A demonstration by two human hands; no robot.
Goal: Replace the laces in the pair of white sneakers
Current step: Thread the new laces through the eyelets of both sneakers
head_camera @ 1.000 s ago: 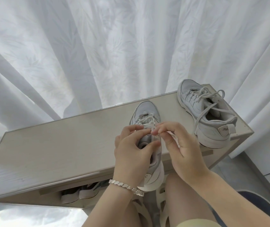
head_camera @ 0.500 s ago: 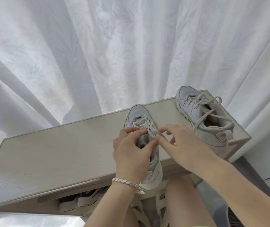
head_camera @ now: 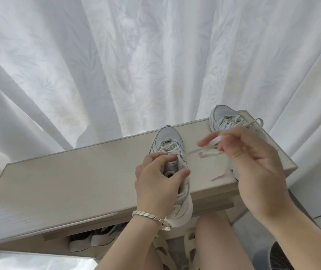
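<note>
A white sneaker (head_camera: 168, 139) lies toe-away on a pale cabinet top (head_camera: 68, 182), its heel hanging over the front edge. My left hand (head_camera: 155, 182) grips its collar, thumb on the right side. My right hand (head_camera: 253, 164) is raised to the right and pinches the sneaker's white lace (head_camera: 198, 150), which runs taut from the upper eyelets to my fingers. A loose lace end hangs below that hand. The second white sneaker (head_camera: 224, 117) stands at the back right corner, laced, partly hidden behind my right hand.
White curtains (head_camera: 136, 65) hang close behind the cabinet. An open shelf under the top holds other shoes (head_camera: 93, 240). My bare knees and sandalled feet are below the front edge. The cabinet's left half is bare.
My right hand has moved up and to the right, drawing the lace out of the sneaker's upper eyelets. My left hand stays on the collar.
</note>
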